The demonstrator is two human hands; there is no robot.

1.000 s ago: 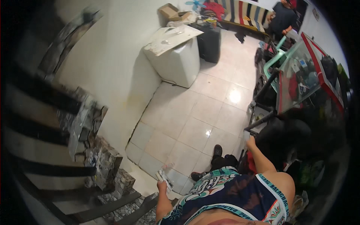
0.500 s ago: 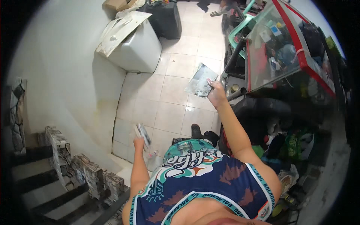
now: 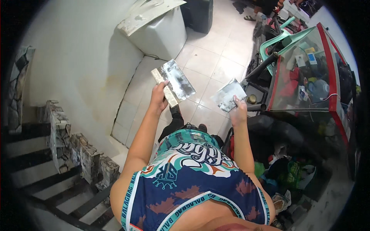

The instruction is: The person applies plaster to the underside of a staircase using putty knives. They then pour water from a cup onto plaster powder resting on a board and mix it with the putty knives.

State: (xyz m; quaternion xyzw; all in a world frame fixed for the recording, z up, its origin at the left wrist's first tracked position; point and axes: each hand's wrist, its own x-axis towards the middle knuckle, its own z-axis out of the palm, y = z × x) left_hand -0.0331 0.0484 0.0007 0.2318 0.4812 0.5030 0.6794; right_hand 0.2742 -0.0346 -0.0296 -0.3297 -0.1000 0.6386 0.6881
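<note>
Grey-smeared, the flat rectangular trowel [image 3: 176, 79] is grasped in our left hand [image 3: 158, 95] by its pale bar handle [image 3: 170, 97], presumably leaving the blade [image 3: 180, 84] free, while our right hand [image 3: 239, 109] pinches a grey rectangular plate [image 3: 229, 94], both above pale floor tiles [image 3: 204, 59].

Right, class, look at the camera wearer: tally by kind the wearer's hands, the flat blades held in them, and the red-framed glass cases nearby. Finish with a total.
Hands: 2 (left hand, right hand)
Flat blades: 2 (pale-handled blade, grey blade)
Red-framed glass case: 1
Total: 5
</note>
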